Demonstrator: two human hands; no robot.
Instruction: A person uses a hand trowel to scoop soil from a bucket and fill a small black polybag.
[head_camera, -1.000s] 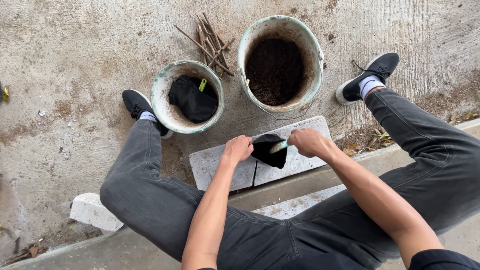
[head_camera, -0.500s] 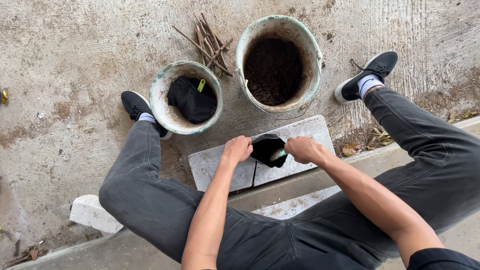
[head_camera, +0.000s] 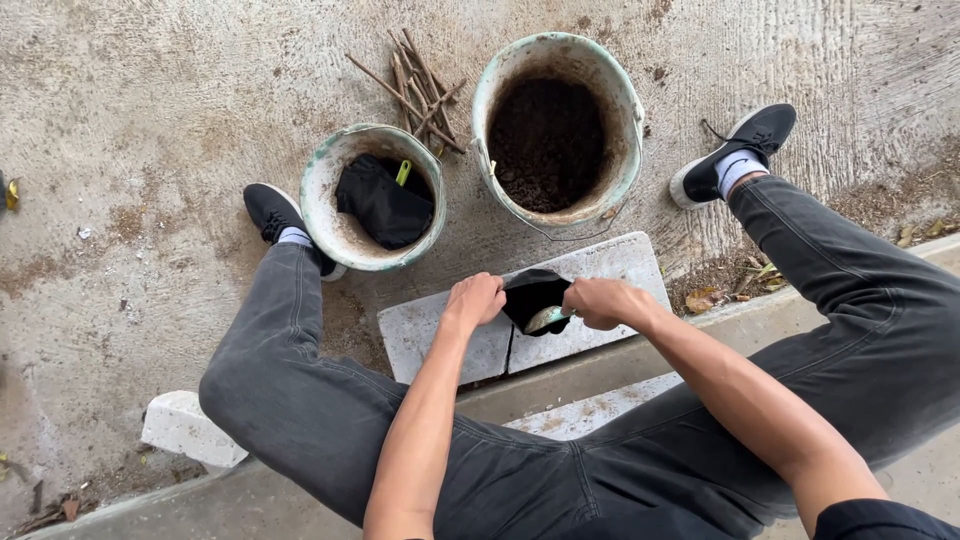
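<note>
Since a moment ago the right hand (head_camera: 600, 302) has dipped its pale scoop (head_camera: 545, 319) into the black bag (head_camera: 530, 296) on the slab (head_camera: 440, 335); left hand (head_camera: 474, 298) pinches the rim; soft, light, floppy, best held by the mouth.

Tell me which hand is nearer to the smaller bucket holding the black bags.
Left. The left hand sits just below and right of the smaller bucket, gripping the black bag. The right hand is farther right, past the bag.
</note>
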